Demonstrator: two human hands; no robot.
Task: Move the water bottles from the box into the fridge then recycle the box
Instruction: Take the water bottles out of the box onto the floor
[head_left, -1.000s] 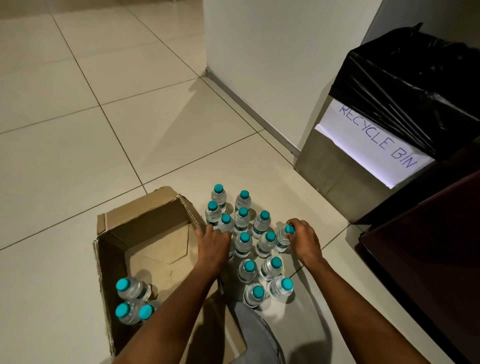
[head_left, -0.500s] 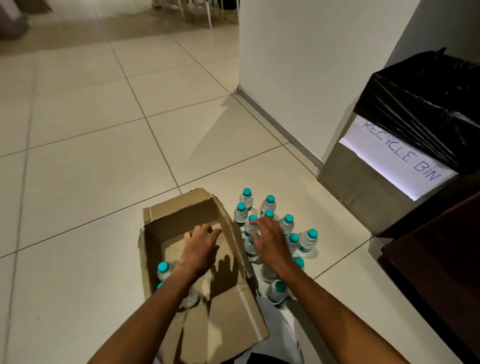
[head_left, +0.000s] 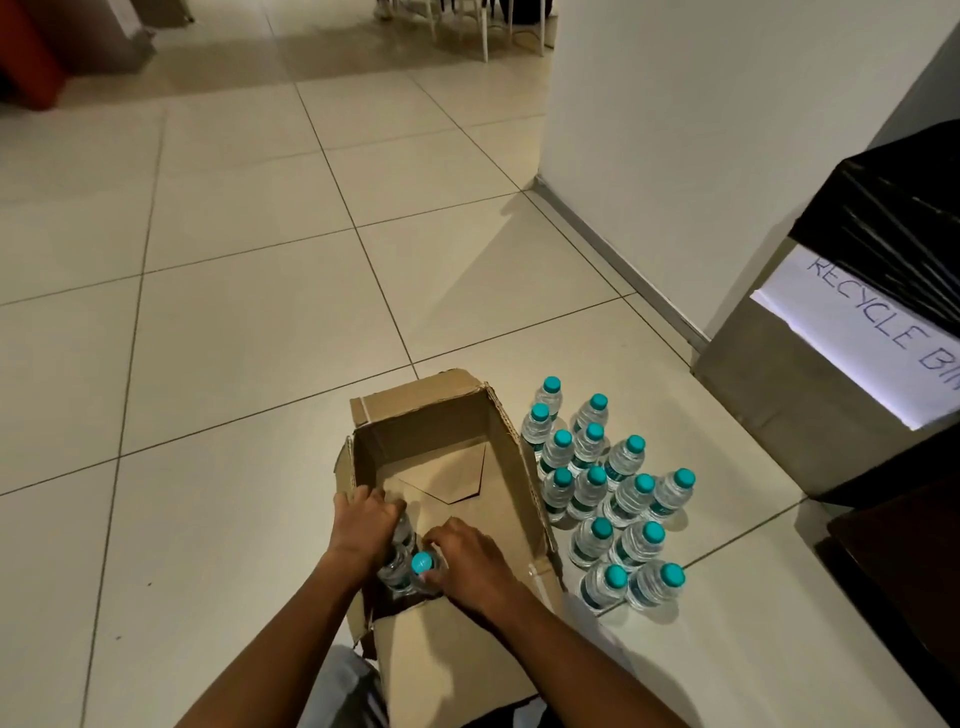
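**Both hands down in the box on the last bottles**

Since half a second ago the right hand (head_left: 470, 564) has left the bottles standing on the floor and come into the open brown cardboard box (head_left: 441, 447), joining the left hand (head_left: 363, 525) at its near left corner. Left hand's fingers curl over the top of a clear plastic water bottle, hiding its cap; how firmly it grips cannot be told. Right hand's fingers close round the neck of a second clear bottle whose teal screw cap (head_left: 422, 562) shows between the two hands. At least one more bottle sits under them, hard to make out.

Inside, the box shows bare folded bottom flaps over its far half; a near flap hangs open toward the person. It sits on pale beige floor tiles (head_left: 234, 338).

Just right of the box, touching its wall at the far end, stands a tight cluster of upright clear ribbed bottles with teal caps and teal-edged labels (head_left: 605, 488).

Farther right, a steel bin with a black liner (head_left: 810, 395) carries a white paper sign reading "RECYCLE BIN", set against a white wall (head_left: 701, 130).
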